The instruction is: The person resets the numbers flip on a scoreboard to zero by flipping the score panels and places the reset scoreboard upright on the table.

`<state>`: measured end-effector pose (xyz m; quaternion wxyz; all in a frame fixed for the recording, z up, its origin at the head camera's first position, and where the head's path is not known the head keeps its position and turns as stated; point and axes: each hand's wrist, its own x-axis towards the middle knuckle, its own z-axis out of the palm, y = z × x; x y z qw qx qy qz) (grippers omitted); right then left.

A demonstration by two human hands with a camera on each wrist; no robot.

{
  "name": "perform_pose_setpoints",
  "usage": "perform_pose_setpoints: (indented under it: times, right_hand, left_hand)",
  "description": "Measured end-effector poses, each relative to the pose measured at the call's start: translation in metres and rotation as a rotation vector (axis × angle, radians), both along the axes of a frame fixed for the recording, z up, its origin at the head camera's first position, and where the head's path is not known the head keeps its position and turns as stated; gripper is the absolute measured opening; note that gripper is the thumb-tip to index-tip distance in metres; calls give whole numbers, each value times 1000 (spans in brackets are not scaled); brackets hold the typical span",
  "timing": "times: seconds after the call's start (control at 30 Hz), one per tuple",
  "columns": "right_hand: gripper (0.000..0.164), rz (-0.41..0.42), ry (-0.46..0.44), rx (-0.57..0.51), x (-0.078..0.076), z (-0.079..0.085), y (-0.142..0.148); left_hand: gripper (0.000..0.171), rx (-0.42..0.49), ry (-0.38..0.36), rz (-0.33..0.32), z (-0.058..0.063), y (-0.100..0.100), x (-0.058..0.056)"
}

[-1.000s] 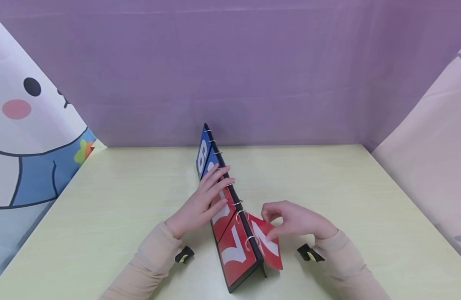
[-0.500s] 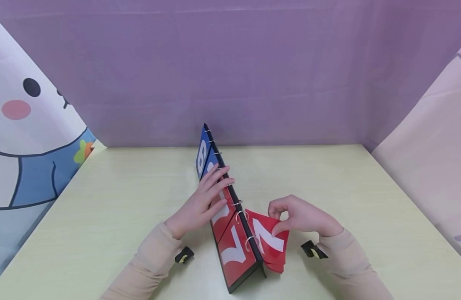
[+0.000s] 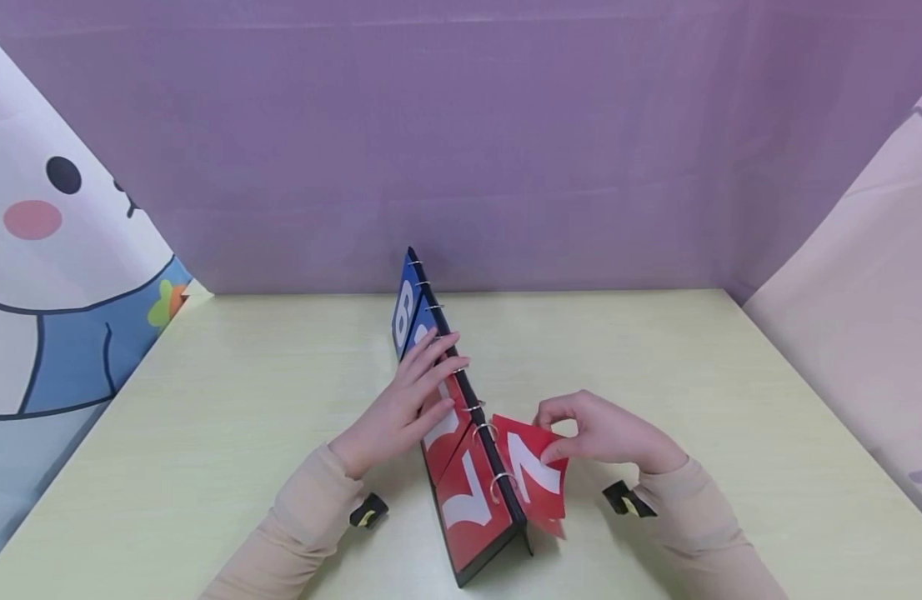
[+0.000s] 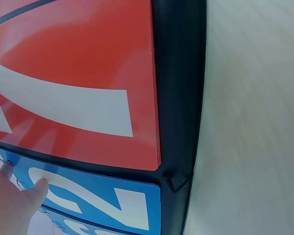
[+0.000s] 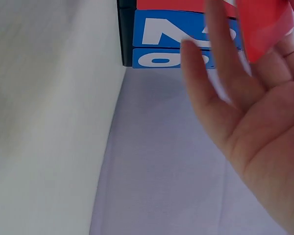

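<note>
A tabletop flip scoreboard (image 3: 476, 417) with a black frame stands like a tent, red number cards at the near end and blue ones at the far end. My left hand (image 3: 397, 421) rests on its left face with fingers extended up to the ringed top edge; in the left wrist view the thumb lies over a blue card (image 4: 154, 196). On the right side, my right hand (image 3: 611, 433) pinches a red number card (image 3: 554, 500) between thumb and fingers, holding it out from the frame. Another red card (image 3: 553, 527) shows beneath it. Metal rings (image 3: 503, 477) join the cards to the top edge.
The scoreboard stands on a pale table (image 3: 731, 400). Behind it hangs a purple cloth (image 3: 566, 150), with a cartoon-printed cloth (image 3: 78, 275) at the left. Small black-and-yellow pieces (image 3: 629, 500) sit by both wrists.
My right hand has moved slightly right and lifted the red card outward; its lower corner has since swung back a little and a card under it has separated. The left hand stays still.
</note>
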<state>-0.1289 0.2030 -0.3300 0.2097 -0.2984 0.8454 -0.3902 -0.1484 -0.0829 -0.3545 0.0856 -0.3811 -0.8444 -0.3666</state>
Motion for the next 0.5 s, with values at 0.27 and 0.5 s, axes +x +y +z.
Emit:
perform_pose_setpoints:
  times: [0.27, 0.5]
  right_hand:
    - [19, -22, 20, -1, 0, 1, 3]
    - [22, -77, 95, 12, 2, 9, 10]
  left_hand:
    - [49, -4, 2, 0, 1, 1, 0]
    - [48, 0, 0, 0, 1, 1, 1]
